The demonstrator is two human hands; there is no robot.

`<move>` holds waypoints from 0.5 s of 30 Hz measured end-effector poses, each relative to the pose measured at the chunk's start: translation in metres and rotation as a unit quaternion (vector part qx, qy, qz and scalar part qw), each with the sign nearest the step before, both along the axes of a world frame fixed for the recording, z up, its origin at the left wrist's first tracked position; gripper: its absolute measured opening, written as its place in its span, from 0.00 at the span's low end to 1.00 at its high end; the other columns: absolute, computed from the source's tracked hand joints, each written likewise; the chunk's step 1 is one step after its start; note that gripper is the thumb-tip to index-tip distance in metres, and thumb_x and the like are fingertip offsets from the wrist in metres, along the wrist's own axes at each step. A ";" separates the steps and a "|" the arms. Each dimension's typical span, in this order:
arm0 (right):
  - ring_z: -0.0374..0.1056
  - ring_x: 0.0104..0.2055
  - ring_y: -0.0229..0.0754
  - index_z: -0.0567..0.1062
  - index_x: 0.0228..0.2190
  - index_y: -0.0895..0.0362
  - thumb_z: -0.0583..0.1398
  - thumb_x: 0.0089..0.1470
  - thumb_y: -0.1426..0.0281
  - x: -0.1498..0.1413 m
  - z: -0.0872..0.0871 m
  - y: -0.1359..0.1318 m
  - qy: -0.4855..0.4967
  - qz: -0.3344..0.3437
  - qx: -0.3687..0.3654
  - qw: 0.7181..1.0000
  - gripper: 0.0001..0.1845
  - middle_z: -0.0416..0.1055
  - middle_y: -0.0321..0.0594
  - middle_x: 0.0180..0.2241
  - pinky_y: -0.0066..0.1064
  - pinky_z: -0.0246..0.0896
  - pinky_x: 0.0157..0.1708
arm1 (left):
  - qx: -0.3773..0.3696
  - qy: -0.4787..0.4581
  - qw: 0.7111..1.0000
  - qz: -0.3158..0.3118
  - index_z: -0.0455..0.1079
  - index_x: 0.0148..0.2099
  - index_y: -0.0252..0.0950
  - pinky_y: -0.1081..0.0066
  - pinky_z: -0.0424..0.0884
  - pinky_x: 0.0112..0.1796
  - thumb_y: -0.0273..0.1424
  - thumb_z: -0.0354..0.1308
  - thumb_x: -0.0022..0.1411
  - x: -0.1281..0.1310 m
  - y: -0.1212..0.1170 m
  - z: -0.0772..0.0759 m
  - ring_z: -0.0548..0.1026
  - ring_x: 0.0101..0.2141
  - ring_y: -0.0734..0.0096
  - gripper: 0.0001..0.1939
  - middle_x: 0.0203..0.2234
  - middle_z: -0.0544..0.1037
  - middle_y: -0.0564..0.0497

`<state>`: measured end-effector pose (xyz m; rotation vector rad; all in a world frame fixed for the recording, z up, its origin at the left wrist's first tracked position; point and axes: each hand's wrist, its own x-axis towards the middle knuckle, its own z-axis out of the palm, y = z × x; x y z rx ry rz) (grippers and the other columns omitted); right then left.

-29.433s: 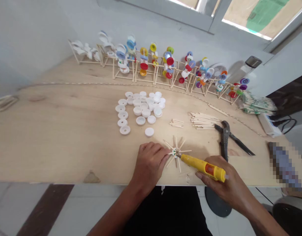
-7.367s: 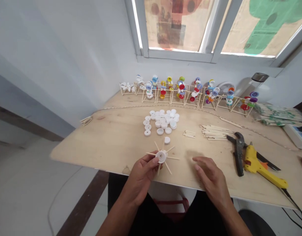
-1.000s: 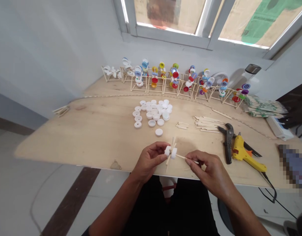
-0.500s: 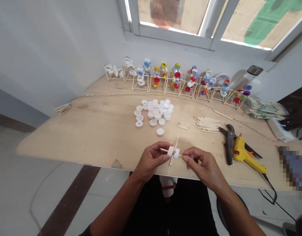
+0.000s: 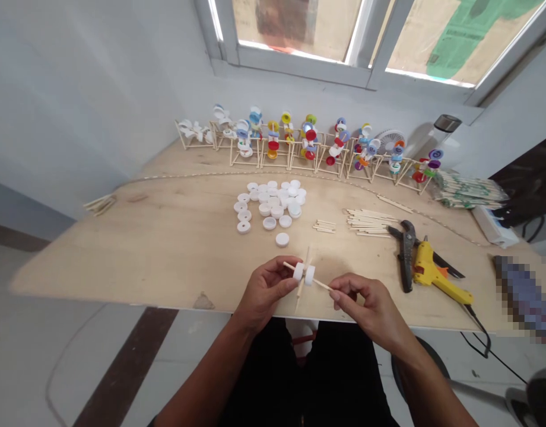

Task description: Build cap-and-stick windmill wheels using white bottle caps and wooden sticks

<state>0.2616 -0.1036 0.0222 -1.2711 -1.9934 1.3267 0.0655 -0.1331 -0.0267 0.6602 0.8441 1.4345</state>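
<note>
Two white bottle caps (image 5: 309, 274) sit close together on a thin wooden stick (image 5: 321, 284), with crossed sticks (image 5: 300, 290) between them. My left hand (image 5: 264, 292) is closed, pinching the left cap between thumb and fingers. The far end of the long stick is pinched by my right hand (image 5: 367, 303), off to the right of the caps. Just beyond my hands a single white cap (image 5: 282, 239) lies on the wooden table. Behind it is a cluster of white caps (image 5: 276, 212), several with a hole in the middle.
Several stick frames with coloured cap wheels (image 5: 273, 145) line the wall. Short sticks (image 5: 324, 226) and longer sticks (image 5: 371, 222) lie right of the caps. Black-handled pliers (image 5: 406, 255) and a yellow glue gun (image 5: 427, 267) are at the right. A cord (image 5: 237, 172) crosses the table (image 5: 166, 255).
My right hand has moved away from the caps, and more of the stick shows between them and my fingers. The whole view has shifted slightly.
</note>
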 end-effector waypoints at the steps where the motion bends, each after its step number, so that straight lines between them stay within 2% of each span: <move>1: 0.63 0.24 0.36 0.74 0.31 0.58 0.57 0.55 0.62 0.000 0.000 0.000 0.002 -0.003 0.002 1.000 0.12 0.70 0.35 0.21 0.26 0.58 0.25 | -0.002 -0.001 1.000 -0.001 0.76 0.38 0.35 0.74 0.64 0.33 0.31 0.70 0.42 0.000 0.000 0.000 0.70 0.29 0.74 0.17 0.26 0.76 0.52; 6: 0.61 0.23 0.35 0.73 0.30 0.58 0.55 0.57 0.63 -0.001 0.000 0.003 0.005 -0.011 0.013 1.000 0.13 0.69 0.35 0.21 0.25 0.57 0.23 | -0.017 -0.013 1.000 -0.019 0.75 0.38 0.35 0.73 0.66 0.34 0.30 0.70 0.43 0.001 -0.001 0.001 0.72 0.29 0.72 0.17 0.25 0.77 0.51; 15: 0.62 0.24 0.36 0.73 0.28 0.58 0.55 0.56 0.63 -0.009 -0.002 0.002 0.022 -0.012 0.011 1.000 0.13 0.70 0.35 0.21 0.25 0.57 0.24 | -0.007 0.032 0.999 -0.005 0.75 0.38 0.36 0.73 0.67 0.36 0.30 0.69 0.44 0.002 -0.001 0.002 0.73 0.32 0.71 0.15 0.28 0.78 0.51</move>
